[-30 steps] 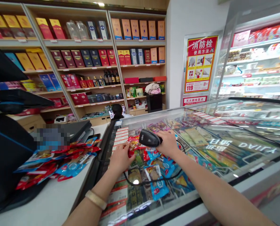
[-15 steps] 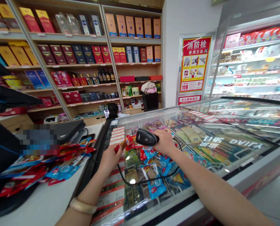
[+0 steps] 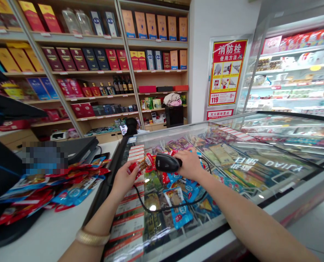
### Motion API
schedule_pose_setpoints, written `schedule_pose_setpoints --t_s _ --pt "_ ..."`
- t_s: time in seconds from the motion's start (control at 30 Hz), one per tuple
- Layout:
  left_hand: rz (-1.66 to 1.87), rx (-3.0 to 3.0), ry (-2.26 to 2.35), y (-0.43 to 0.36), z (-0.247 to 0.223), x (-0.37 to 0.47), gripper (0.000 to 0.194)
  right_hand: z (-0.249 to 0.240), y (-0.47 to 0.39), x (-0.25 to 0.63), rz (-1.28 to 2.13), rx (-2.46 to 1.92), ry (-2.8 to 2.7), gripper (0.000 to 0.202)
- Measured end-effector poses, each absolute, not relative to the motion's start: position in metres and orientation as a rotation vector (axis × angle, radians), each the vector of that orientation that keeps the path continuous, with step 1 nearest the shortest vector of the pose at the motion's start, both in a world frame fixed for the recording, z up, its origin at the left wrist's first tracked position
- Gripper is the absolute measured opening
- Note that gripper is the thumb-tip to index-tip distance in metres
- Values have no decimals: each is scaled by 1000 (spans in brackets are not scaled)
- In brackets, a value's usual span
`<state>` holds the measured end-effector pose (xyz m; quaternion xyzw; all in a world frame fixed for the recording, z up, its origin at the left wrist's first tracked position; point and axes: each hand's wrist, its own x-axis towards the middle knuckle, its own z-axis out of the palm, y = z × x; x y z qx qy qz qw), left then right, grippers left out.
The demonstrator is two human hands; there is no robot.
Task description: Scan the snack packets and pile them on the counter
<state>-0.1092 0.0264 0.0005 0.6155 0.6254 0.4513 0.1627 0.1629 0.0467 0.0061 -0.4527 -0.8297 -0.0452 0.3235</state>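
Observation:
A small red snack packet is pinched in my left hand, held over the freezer's glass top. My right hand is wrapped round a black barcode scanner, whose head points left, close beside the packet. The scanner's black cable loops over the glass. Below my right hand, blue snack packets and some red ones lie on the glass. On the white counter at the left is a pile of red and blue packets.
The glass-topped freezer fills the middle and right. Dark monitors stand at the left edge. Shelves of boxes and bottles line the back. A person's head shows behind the freezer, near a lit phone.
My left hand has shifted slightly left and the red packet now shows flatter, facing the scanner. The scanner has moved a little left and down. The view has shifted slightly.

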Motion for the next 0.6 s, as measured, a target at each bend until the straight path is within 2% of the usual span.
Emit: schedule_pose_setpoints --t_s 0.37,0.47,0.6 --pt "1253 1862 1848 26 -3 -114 37 2 46 162 -152 -1212 -2140 17" --pt "1296 1932 2014 21 9 -123 33 2 46 162 -138 -1197 -2123 15" --pt "1401 1973 2492 8 41 -148 33 -1 47 164 -110 -1182 -2115 17"
